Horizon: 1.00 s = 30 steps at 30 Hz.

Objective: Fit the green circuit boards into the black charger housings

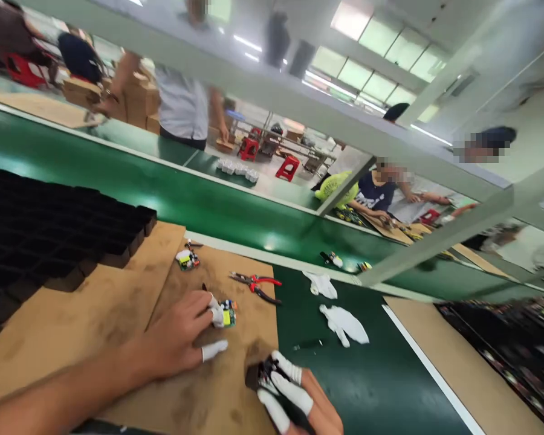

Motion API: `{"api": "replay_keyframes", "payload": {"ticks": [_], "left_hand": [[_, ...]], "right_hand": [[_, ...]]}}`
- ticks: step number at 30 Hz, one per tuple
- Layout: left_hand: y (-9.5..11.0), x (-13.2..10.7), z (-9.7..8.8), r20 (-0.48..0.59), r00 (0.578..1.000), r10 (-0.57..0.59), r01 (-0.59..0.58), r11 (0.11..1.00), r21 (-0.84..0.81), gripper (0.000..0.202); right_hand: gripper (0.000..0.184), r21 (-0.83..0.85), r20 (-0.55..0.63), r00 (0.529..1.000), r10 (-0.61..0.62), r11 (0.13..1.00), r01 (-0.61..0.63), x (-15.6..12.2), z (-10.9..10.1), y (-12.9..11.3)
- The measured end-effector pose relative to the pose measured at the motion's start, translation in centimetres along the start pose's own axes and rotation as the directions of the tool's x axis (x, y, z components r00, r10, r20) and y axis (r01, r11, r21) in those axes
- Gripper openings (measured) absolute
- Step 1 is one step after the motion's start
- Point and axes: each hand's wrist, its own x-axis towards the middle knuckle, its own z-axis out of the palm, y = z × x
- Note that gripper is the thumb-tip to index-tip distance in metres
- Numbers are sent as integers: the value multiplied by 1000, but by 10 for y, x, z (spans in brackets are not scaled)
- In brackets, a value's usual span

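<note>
My left hand (179, 332) reaches over the brown cardboard, white covers on its fingertips. Its forefingers touch a small circuit board (229, 316) with a yellow part, while the thumb is spread away from it. In my right hand (299, 393), also with white-covered fingers, is a small black plastic housing (254, 376); the fingers partly hide it and what looks like parts inside. Red-handled pliers (256, 282) lie beyond the hands with their jaws pointing left. Another circuit board (188, 260) sits farther back on the cardboard (258, 338).
Rows of black boxes (72, 229) fill the left side. White gloves (344, 323) lie on the green surface to the right. Blurred dark parts (503, 344) cover the far right. A grey metal frame (390, 241) crosses in front; co-workers are beyond the green conveyor (236, 205).
</note>
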Motion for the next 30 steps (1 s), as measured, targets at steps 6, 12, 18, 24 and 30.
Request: {"api": "replay_keyframes", "payload": {"ticks": [6, 12, 18, 24, 30], "left_hand": [[-3, -2, -9, 35, 997, 71, -72, 997, 32, 13], [32, 4, -1, 278, 944, 177, -170, 984, -48, 26], [65, 27, 33, 461, 876, -141, 301, 907, -294, 40], [49, 23, 46, 483, 869, -103, 392, 740, -546, 32], [43, 18, 50, 469, 882, -44, 345, 738, -580, 33]], "right_hand": [[17, 133, -70, 972, 223, 968, -212, -11, 8, -12], [24, 359, 29, 849, 527, 787, -501, -2, 10, -18], [16, 419, 14, 839, 543, 759, -498, -2, 8, -13], [17, 463, -65, 842, 536, 763, -450, -18, 10, -16], [29, 305, -29, 924, 381, 884, -355, -18, 0, -16]]}}
